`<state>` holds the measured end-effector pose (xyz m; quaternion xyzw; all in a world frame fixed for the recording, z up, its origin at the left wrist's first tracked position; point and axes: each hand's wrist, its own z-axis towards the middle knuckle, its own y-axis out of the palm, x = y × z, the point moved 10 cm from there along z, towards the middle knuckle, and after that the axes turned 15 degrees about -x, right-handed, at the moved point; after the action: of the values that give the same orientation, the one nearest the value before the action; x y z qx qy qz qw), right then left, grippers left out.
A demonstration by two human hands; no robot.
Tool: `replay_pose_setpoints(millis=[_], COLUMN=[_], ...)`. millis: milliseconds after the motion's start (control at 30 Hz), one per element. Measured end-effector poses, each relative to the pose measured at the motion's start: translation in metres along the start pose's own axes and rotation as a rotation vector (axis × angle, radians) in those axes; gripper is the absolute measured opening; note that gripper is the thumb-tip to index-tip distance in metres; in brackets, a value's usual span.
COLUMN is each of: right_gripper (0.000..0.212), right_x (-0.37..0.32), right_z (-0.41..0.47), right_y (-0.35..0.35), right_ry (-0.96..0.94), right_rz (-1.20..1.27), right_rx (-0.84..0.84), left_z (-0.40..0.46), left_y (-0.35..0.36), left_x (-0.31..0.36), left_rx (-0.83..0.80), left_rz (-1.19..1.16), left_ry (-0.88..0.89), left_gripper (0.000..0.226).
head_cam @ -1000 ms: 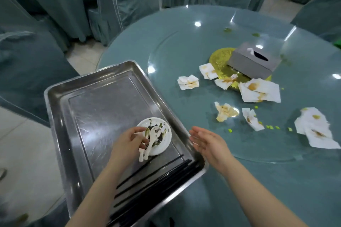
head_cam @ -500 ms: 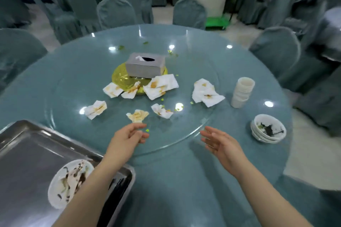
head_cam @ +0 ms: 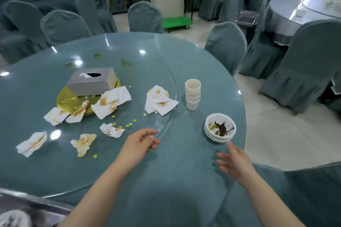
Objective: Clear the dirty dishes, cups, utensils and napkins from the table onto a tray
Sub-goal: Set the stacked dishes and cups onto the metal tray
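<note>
1. Left hand: empty, fingers loosely curled, above the round teal-clothed table, at the near rim of the clear glass turntable.
2. Right hand: empty, fingers spread and extended, fingertips just short of the stack of white soiled bowls; contact cannot be judged.
3. Bowl stack sits near the table's right edge; top bowl holds dark residue.
4. Stack of white paper cups: upright, beyond the bowls, just outside the turntable rim.
5. Stained white paper napkins on the glass: one crumpled napkin just beyond the left hand, a tan-soaked one beside it, a pair of flat ones near the cups, more further left.
6. Grey tissue box rests on a gold round plate at the turntable centre.
7. Steel tray: bottom left corner, blurred, a white dish in it.
</note>
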<state>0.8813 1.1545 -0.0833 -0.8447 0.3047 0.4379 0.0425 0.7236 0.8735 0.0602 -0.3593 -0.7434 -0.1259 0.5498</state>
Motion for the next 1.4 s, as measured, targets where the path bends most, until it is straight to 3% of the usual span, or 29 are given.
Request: replay_pose_setpoints(millis=[233,467,567,900,1100,1300,1400], right_gripper=[0.055,0.021,0.018,0.010,0.012,0.012,0.012], right_x=[-0.023,-0.016,-0.025,-0.075,-0.090,-0.108,-0.108], right_z=[0.058,0.091,0.094,0.076,0.074,0.074,0.077], right_y=[-0.021,-0.032,-0.034,0.041,0.079,0.097,0.106], right_ry=[0.132,0.215,0.176,-0.043,-0.086,-0.171,-0.153], right_rz=[-0.053,-0.129,-0.203,-0.420,-0.531,-0.628,-0.639], right_rx=[0.001,0.014,0.029,-0.168,-0.275,-0.330,-0.387], left_z=[0.031,0.044,0.053,0.097,0.117,0.123,0.125], left_y=[0.027,0.029,0.024,0.044,0.062,0.055,0.046], left_x=[0.004,-0.001,0.000,-0.011,-0.008,-0.003,-0.010], left_rx=[0.023,0.036,0.046,-0.055,-0.166,-0.163,-0.050], left_rz=[0.004,0.003,-0.003,-0.025,0.014,0.091,0.054], left_ry=[-0.046,-0.092,-0.103,-0.164,-0.214,-0.181,-0.192], left_gripper=[0.024,0.024,0.023,0.017,0.028,0.021,0.019])
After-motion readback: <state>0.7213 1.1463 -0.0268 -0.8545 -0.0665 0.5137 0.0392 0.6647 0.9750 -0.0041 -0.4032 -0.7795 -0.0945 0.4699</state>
